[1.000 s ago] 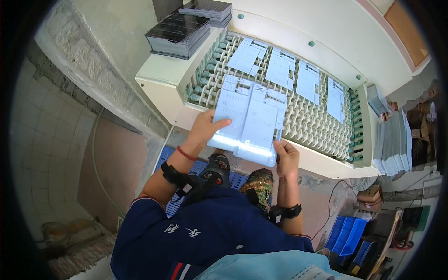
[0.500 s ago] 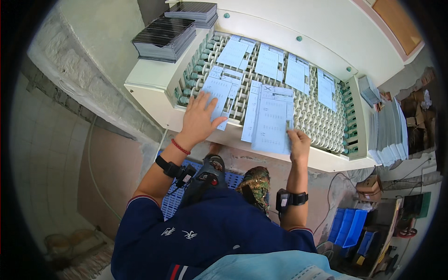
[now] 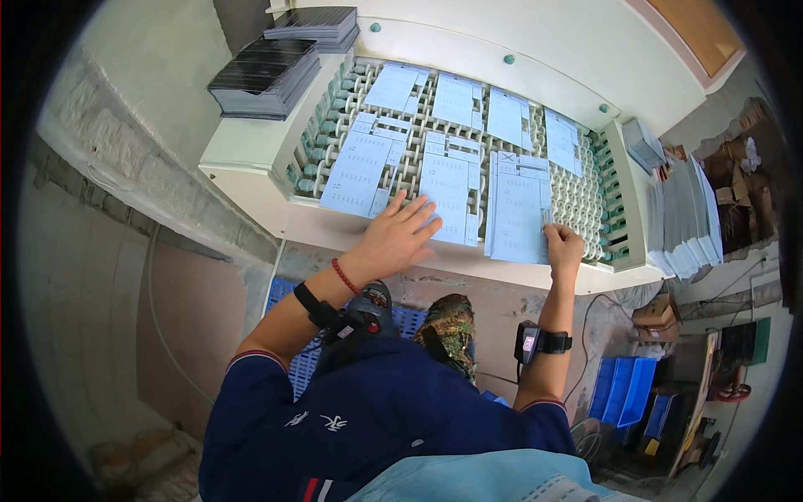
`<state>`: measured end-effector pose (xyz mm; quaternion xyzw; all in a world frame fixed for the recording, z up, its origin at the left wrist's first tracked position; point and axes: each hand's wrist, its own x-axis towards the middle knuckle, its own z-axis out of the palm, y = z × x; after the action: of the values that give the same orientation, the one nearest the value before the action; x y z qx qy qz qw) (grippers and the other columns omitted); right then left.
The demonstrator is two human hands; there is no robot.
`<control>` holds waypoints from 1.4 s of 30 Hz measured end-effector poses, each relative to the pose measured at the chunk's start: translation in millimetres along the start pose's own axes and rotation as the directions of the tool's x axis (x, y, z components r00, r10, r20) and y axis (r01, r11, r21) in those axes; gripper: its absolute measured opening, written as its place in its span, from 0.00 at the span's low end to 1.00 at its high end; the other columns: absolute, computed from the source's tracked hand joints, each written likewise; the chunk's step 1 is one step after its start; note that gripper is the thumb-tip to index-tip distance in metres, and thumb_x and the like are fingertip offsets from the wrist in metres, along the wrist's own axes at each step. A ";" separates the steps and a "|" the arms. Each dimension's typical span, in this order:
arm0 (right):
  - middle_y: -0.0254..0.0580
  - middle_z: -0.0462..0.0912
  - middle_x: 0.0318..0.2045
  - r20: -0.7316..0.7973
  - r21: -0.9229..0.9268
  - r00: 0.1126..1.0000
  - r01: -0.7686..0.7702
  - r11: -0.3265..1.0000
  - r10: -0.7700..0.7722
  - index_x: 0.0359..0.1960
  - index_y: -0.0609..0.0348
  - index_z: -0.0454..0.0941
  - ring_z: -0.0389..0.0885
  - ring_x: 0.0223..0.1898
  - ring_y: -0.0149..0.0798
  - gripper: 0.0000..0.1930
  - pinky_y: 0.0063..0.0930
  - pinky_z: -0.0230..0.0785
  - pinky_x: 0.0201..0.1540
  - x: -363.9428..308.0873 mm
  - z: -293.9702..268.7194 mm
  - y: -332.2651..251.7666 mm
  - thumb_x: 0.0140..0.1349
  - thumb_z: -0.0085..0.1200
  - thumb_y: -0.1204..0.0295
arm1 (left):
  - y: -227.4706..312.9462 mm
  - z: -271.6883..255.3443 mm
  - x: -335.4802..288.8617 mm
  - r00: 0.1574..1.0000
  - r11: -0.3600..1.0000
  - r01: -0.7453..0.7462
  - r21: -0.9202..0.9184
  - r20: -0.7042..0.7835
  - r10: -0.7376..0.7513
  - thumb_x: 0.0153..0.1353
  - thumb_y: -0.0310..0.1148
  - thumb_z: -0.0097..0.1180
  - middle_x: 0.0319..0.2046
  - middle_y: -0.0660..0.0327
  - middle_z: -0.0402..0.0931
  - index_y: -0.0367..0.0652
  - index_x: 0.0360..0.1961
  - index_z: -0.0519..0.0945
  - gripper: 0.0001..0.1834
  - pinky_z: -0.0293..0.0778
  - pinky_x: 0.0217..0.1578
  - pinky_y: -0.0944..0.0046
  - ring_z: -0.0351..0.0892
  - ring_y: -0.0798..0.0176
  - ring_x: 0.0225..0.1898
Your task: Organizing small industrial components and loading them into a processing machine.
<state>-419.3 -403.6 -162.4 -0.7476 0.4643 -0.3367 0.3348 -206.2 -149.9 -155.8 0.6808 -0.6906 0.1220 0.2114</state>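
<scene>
Thin light-blue panels with small dark markings and slots, like bare circuit boards, lie on a bed of white rollers [image 3: 585, 198]. My left hand [image 3: 397, 238] is open, fingers spread, its fingertips at the lower left edge of a middle panel [image 3: 445, 186]. Farther left lies another panel [image 3: 358, 171], apart from that hand. My right hand [image 3: 565, 248] pinches the lower right edge of a marked panel [image 3: 520, 209], which overlaps at least one more panel along its left side. Across the back of the rollers sits a row of several similar panels [image 3: 456, 100].
Stacks of dark-topped boards [image 3: 263, 79] stand on the machine's left end. More upright panels [image 3: 684, 217] lean at its right end, beside a smaller stack [image 3: 642, 146]. Blue bins [image 3: 623, 391] and a cardboard box [image 3: 657, 318] are on the floor at right.
A panel now lies separately in the middle of the front row. My left hand has moved right from the left panel to this one. My right hand has shifted right with the marked panel.
</scene>
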 end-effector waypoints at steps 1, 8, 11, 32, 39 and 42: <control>0.31 0.74 0.15 -0.004 0.051 0.999 -0.031 0.998 0.032 0.26 0.71 0.79 0.65 0.18 0.24 0.11 0.20 0.58 0.22 4.0 -5.0 0.3 0.50 0.56 0.71 | -3.0 7.0 -0.6 1.000 1.000 -0.002 -0.001 -0.001 0.002 0.51 0.41 0.58 0.52 0.54 0.67 0.43 0.47 0.73 0.23 0.53 0.59 0.47 0.61 0.53 0.58; 0.38 0.79 0.26 -0.036 0.341 0.989 -0.126 0.932 0.146 0.33 0.70 0.80 0.73 0.27 0.27 0.11 0.19 0.64 0.31 48.5 -57.1 54.4 0.50 0.56 0.73 | -16.4 15.9 3.8 0.997 1.000 -0.001 0.018 -0.083 0.002 0.52 0.34 0.57 0.48 0.54 0.71 0.43 0.45 0.74 0.18 0.56 0.58 0.48 0.67 0.54 0.55; 0.41 0.81 0.28 -0.144 0.252 0.973 -0.140 0.958 0.180 0.34 0.71 0.80 0.75 0.28 0.30 0.13 0.21 0.66 0.33 60.2 -74.3 79.3 0.50 0.56 0.73 | -15.3 15.8 6.3 0.997 1.000 0.002 0.006 -0.082 -0.002 0.52 0.34 0.57 0.48 0.53 0.71 0.43 0.45 0.75 0.18 0.56 0.58 0.48 0.67 0.54 0.54; 0.32 0.76 0.26 0.193 0.846 0.954 -0.281 0.454 0.231 0.30 0.62 0.76 0.70 0.28 0.22 0.07 0.15 0.64 0.31 -112.8 64.1 -29.1 0.62 0.48 0.73 | 47.2 8.3 -21.5 0.888 -0.312 0.359 -0.880 0.424 -0.175 0.65 0.30 0.38 0.48 0.47 0.70 0.31 0.59 0.56 0.23 0.77 0.42 0.56 0.75 0.51 0.46; 0.31 0.76 0.26 0.270 0.840 0.950 -0.312 0.444 0.155 0.32 0.64 0.75 0.69 0.27 0.21 0.07 0.14 0.62 0.31 -134.4 87.3 -44.3 0.63 0.47 0.72 | 35.6 -1.4 -46.5 0.783 -0.439 0.415 -0.797 0.559 -0.273 0.65 0.29 0.38 0.46 0.45 0.71 0.32 0.60 0.54 0.23 0.81 0.33 0.59 0.78 0.50 0.42; 0.30 0.76 0.26 0.287 0.828 0.950 -0.310 0.467 0.121 0.32 0.64 0.75 0.69 0.27 0.20 0.07 0.14 0.62 0.31 -138.4 89.6 -45.0 0.63 0.48 0.72 | 35.8 -2.9 -54.0 0.772 -0.528 0.378 -0.761 0.573 -0.274 0.64 0.26 0.37 0.46 0.47 0.70 0.30 0.57 0.58 0.20 0.82 0.32 0.62 0.78 0.50 0.42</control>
<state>-372.6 -244.0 -201.7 -0.4419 0.2896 -0.4060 0.7456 -242.2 -99.0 -173.7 0.3954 -0.2112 -0.5911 0.6706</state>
